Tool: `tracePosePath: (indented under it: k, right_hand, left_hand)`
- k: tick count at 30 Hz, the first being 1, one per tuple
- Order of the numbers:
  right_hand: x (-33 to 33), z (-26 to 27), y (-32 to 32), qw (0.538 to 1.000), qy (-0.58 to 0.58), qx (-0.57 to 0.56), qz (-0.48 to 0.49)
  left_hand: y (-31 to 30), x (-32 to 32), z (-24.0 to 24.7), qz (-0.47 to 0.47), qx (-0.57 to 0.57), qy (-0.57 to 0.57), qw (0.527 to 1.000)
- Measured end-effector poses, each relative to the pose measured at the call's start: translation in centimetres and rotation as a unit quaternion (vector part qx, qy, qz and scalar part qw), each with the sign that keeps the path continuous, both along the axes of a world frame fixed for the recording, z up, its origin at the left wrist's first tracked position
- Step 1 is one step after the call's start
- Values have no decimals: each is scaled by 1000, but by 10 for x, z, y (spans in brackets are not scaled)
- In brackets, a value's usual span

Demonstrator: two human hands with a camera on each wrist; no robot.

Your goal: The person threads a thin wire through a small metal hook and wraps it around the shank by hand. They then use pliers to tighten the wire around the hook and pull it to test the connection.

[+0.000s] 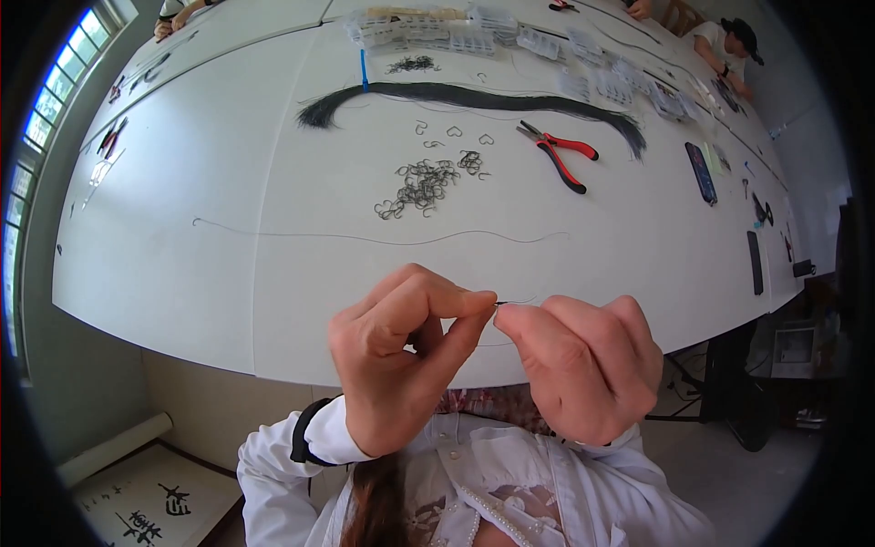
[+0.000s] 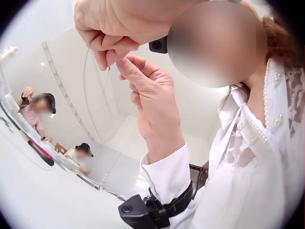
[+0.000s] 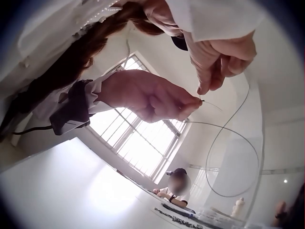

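My left hand pinches a tiny dark fish hook between thumb and forefinger; most of it is hidden by the fingertips. Right beside it, the curled fingers of my right hand pinch a thin line, which hangs in a wide loop in the right wrist view. Both hands are raised over the table's near edge, fingertips almost meeting. Beyond them a similar line lies across the table with a hook at its left end. Behind that lies a pile of fish hooks, with several loose ones around it.
Red-handled pliers lie right of the hooks. A long bundle of black line, tied with blue, stretches behind them. Clear compartment boxes stand at the back. A phone lies to the right. Other people sit around the table.
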State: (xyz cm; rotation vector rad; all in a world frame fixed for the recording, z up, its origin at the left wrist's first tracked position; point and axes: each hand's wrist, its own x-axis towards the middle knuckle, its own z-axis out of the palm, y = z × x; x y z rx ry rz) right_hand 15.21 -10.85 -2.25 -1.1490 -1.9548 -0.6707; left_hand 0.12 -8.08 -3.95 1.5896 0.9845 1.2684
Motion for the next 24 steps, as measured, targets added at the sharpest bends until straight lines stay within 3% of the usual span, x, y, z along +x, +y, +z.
tracePosePath:
  k: [15,17,24]
  right_hand:
    - [3,2,9,975,181,-118,50]
    - [3,2,8,962,219,-154,53]
    - [2,2,9,920,297,-243,84]
  left_hand:
    - [-3,-4,2,-50,-36,-31,998]
    - [-4,-8,8,-78,-80,-6,994]
    - [-2,-8,7,-79,-72,-28,994]
